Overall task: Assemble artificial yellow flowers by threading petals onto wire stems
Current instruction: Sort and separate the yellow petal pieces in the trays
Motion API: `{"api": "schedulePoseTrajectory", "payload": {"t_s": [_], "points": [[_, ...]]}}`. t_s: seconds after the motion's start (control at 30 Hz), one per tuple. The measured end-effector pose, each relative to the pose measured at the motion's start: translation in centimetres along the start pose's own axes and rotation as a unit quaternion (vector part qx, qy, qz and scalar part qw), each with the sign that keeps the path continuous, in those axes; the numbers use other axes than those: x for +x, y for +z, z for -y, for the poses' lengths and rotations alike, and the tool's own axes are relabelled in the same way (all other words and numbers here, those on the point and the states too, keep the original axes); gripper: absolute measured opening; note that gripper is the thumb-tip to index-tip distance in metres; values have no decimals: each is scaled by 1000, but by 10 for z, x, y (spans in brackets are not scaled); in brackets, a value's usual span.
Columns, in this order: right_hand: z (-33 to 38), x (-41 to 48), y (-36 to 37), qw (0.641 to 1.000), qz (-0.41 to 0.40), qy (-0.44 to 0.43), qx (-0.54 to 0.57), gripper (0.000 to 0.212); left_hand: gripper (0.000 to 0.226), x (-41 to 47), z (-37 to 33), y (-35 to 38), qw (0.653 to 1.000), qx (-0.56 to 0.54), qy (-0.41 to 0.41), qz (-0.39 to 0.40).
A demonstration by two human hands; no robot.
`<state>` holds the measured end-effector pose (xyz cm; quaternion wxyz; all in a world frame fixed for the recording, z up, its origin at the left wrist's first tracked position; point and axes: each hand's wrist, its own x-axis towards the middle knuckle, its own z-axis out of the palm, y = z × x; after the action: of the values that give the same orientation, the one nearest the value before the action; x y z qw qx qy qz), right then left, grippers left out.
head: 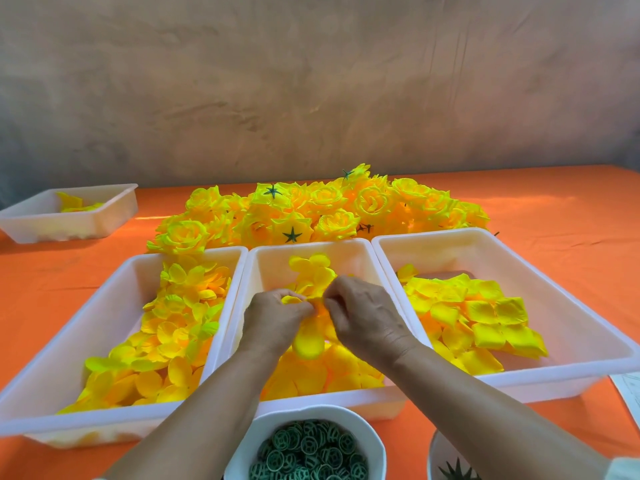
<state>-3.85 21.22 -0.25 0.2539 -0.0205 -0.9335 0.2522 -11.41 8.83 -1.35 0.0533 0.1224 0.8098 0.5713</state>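
Over the middle white tray [266, 261], my left hand [273, 317] and my right hand [363, 313] meet, fingers curled. Between them they pinch a yellow petal piece [308, 337]; its lower lobe hangs below my fingers. No wire stem shows; the hands hide the centre of the piece. Loose yellow petals [311, 271] lie in that tray behind and under my hands. A heap of finished yellow flowers [311, 209] with green star calyxes lies behind the trays.
Left tray [114, 282] and right tray [571, 306] hold more yellow petals. A white bowl of green round discs [308, 448] stands at the near edge, another bowl [450, 465] with green calyxes beside it. A small tray [69, 216] sits far left on the orange cloth.
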Motion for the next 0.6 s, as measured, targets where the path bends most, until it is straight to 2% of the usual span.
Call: {"api": "schedulePoseTrajectory", "payload": {"t_s": [0.1, 0.23, 0.27, 0.37, 0.4, 0.43, 0.5, 0.6], "points": [[0, -2, 1, 999, 21, -25, -3, 10, 20, 1, -1, 0, 1000, -4, -1, -6], [-6, 5, 2, 996, -41, 80, -10, 10, 17, -6, -2, 1, 996, -26, 9, 83], [-8, 6, 2, 994, -53, 96, -6, 9, 20, -7, -3, 1, 995, -42, 7, 85], [-9, 8, 0, 985, -94, 139, 27, 11, 57, -4, -5, -2, 990, -129, -33, 57], [-10, 8, -1, 984, -93, 148, 37, 12, 59, -3, -5, -3, 987, -148, -48, 48], [-10, 8, -2, 984, -83, 152, 45, 12, 54, -1, -3, -4, 985, -158, -56, 40], [-8, 7, -3, 986, -52, 149, 60, 14, 29, 1, -1, -5, 984, -165, -61, 24], [-5, 6, -6, 985, -46, 156, 53, 34, 13, 1, 1, -3, 988, -139, -66, 7]]}}
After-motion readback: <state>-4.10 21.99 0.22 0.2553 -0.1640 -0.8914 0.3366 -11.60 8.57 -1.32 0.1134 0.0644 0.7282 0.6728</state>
